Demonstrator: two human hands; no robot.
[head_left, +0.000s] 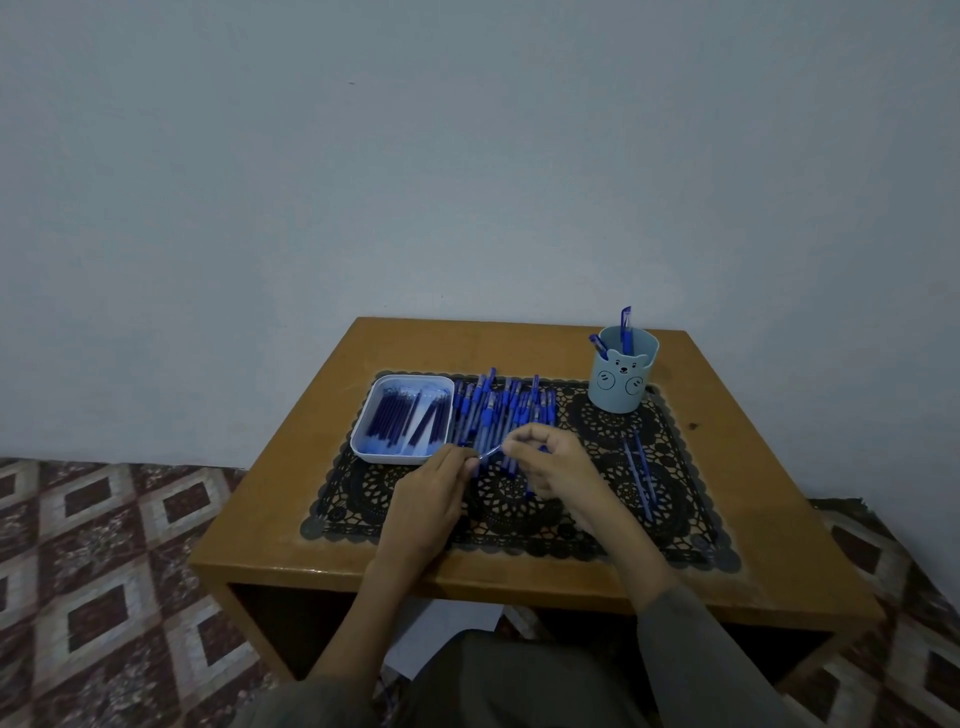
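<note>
Slippage is the main risk: a pen (490, 453) is held just above the mat (519, 514), in front of the pile (498, 408), one end pinched by the curled fingers of the left hand (431, 499) and the other gripped by the curled fingers of the right hand (550, 462). If it is pulled or twisted too hard, a small part could be dropped into the mat's lacework or flung off the table (467, 343). The tray (358, 441) of refills (400, 421), just beside the left hand, could also be knocked.
</note>
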